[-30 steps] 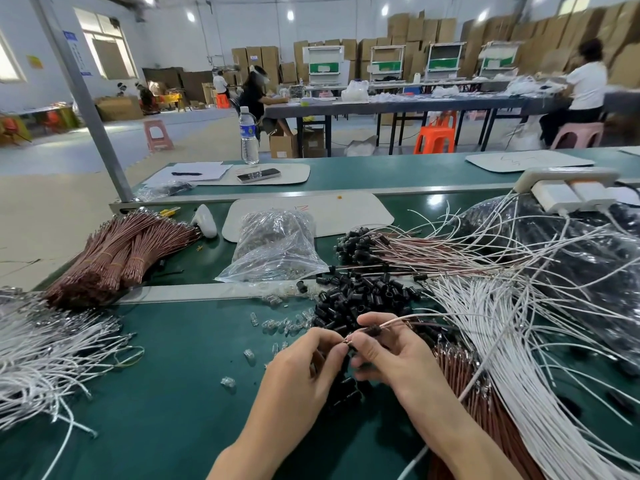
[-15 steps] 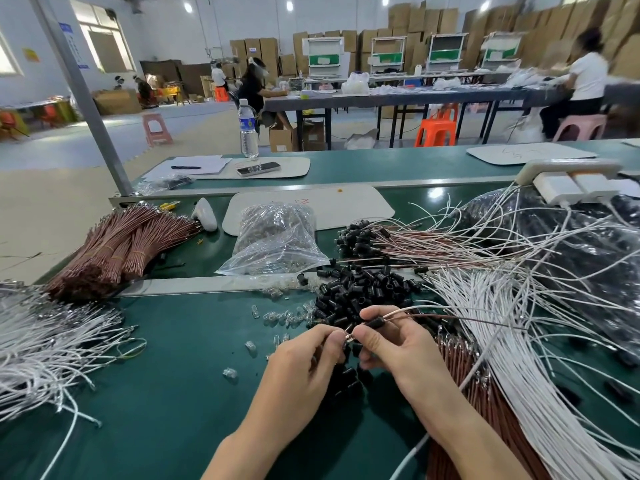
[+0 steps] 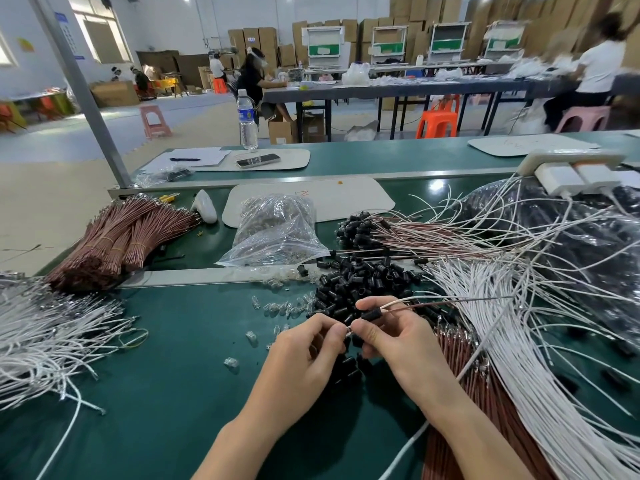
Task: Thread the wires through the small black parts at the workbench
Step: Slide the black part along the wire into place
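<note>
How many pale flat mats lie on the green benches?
3. One mat lies under the phone by the water bottle, one behind the clear bag, one at far right. A pale sliver at the right edge may be a fourth.

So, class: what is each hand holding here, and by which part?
The right hand pinches the small black part threaded on the wires; the left hand pinches the wires' metal tips.

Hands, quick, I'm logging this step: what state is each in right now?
Left hand: closed, pinching the wire tip.
Right hand: closed, gripping the black part with the wires through it.
</note>
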The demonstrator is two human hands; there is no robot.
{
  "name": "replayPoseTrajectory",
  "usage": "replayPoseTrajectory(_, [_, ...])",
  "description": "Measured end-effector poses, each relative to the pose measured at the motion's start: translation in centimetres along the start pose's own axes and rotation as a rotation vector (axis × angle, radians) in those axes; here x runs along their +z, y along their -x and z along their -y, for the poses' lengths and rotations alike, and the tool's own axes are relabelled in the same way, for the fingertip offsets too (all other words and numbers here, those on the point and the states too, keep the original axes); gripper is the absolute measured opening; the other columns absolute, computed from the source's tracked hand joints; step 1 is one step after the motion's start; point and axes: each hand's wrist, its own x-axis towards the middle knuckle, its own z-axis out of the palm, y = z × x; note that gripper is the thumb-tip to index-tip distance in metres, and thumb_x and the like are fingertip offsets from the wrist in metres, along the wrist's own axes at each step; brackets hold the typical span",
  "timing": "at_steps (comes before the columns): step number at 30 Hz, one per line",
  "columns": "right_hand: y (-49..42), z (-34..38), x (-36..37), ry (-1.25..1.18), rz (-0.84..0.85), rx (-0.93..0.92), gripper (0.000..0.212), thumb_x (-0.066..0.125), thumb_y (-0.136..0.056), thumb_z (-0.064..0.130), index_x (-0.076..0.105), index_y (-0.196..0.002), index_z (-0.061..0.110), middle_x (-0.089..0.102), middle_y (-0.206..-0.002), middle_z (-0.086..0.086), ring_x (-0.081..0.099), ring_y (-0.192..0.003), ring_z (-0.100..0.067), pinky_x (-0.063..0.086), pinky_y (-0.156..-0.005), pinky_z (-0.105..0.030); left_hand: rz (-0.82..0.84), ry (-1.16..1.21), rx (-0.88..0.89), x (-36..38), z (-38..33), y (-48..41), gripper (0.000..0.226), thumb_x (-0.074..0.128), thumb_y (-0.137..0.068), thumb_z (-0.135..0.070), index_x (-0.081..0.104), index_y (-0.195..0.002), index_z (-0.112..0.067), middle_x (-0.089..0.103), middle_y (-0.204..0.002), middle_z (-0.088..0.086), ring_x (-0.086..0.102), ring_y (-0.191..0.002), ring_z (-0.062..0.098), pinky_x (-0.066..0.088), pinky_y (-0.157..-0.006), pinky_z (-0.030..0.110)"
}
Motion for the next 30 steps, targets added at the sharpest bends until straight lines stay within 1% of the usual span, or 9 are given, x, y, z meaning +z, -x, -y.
replayPoseTrajectory(3, [0.12,0.18,0.05,0.017,-0.001,-0.015,0.021,0.079,-0.086,0.014,0.072,-0.096,0.031,0.073,-0.074,0.004,0.065,-0.06,-0.007,0.052,-0.059,-0.017,0.008,0.025,-0.018,-0.08,-0.14,-0.04,0.029,0.048,-0.097,-0.057,0.063,-0.092,-0.033,0.066,-0.071,-0.001,0.059,-0.06,0.02,0.049,-0.059,0.044])
replayPoseTrajectory(8, [0.2,0.27,0.11,0.04,-0.002,-0.032,0.022,0.08,-0.085,0.013,0.072,-0.096,0.032,0.074,-0.074,0.003,0.066,-0.06,-0.006,0.051,-0.06,-0.015,0.046,0.015,-0.024,-0.16,-0.36,0.03,0.029,0.048,-0.098,-0.054,0.06,-0.086,-0.031,0.061,-0.064,0.001,0.051,-0.054,0.018,0.039,-0.051,0.029])
replayPoseTrajectory(12, [0.17,0.28,0.12,0.024,0.004,-0.03,0.027,0.08,-0.085,0.013,0.073,-0.092,0.038,0.073,-0.073,0.002,0.065,-0.059,-0.007,0.051,-0.06,-0.015,0.05,0.012,-0.023,-0.2,-0.41,0.04,0.023,0.049,-0.099,-0.05,0.061,-0.088,-0.033,0.061,-0.066,-0.002,0.051,-0.054,0.015,0.04,-0.051,0.031])
replayPoseTrajectory(16, [0.18,0.25,0.12,-0.016,-0.007,-0.036,0.023,0.079,-0.086,0.01,0.072,-0.097,0.029,0.073,-0.073,0.004,0.063,-0.058,-0.006,0.05,-0.06,-0.015,0.035,0.0,-0.002,-0.08,-0.42,0.06,0.02,0.05,-0.097,-0.054,0.063,-0.097,-0.04,0.065,-0.071,-0.004,0.056,-0.06,0.015,0.047,-0.057,0.037])
replayPoseTrajectory(18, [0.18,0.24,0.05,-0.017,-0.012,-0.037,0.022,0.078,-0.086,0.009,0.071,-0.1,0.025,0.072,-0.072,0.004,0.061,-0.057,-0.006,0.05,-0.06,-0.015,0.02,-0.011,0.009,-0.03,-0.34,0.04,0.018,0.051,-0.097,-0.054,0.064,-0.097,-0.041,0.066,-0.072,-0.006,0.058,-0.062,0.015,0.048,-0.058,0.034])
replayPoseTrajectory(22, [0.17,0.16,0.03,-0.029,0.0,-0.007,0.023,0.077,-0.087,0.01,0.071,-0.104,0.024,0.071,-0.072,0.006,0.062,-0.058,-0.007,0.051,-0.06,-0.015,-0.005,-0.001,0.016,-0.06,-0.15,0.04,0.017,0.054,-0.096,-0.054,0.063,-0.094,-0.04,0.063,-0.07,-0.007,0.054,-0.059,0.009,0.044,-0.056,0.023])
replayPoseTrajectory(24, [0.18,0.17,0.07,-0.031,0.019,0.01,0.024,0.076,-0.088,0.009,0.07,-0.107,0.024,0.073,-0.075,0.005,0.064,-0.06,-0.008,0.053,-0.061,-0.017,-0.003,-0.003,0.031,-0.06,-0.16,0.06,0.017,0.053,-0.097,-0.054,0.062,-0.094,-0.04,0.063,-0.07,-0.006,0.053,-0.058,0.01,0.044,-0.055,0.023])
replayPoseTrajectory(27, [0.17,0.27,0.1,-0.033,0.048,0.011,0.024,0.075,-0.089,0.008,0.07,-0.108,0.023,0.077,-0.086,0.003,0.068,-0.068,-0.006,0.054,-0.062,-0.018,-0.008,0.016,0.054,-0.13,-0.21,0.11,0.017,0.052,-0.098,-0.055,0.062,-0.096,-0.041,0.065,-0.071,-0.006,0.055,-0.058,0.012,0.047,-0.055,0.03])
replayPoseTrajectory(30, [0.11,0.26,0.09,-0.033,0.034,-0.012,0.024,0.077,-0.087,0.01,0.072,-0.106,0.023,0.077,-0.086,0.001,0.071,-0.073,-0.007,0.057,-0.064,-0.02,-0.016,-0.011,0.058,-0.18,-0.54,0.16,0.014,0.055,-0.098,-0.052,0.063,-0.1,-0.041,0.068,-0.077,-0.013,0.059,-0.063,0.011,0.049,-0.058,0.027])
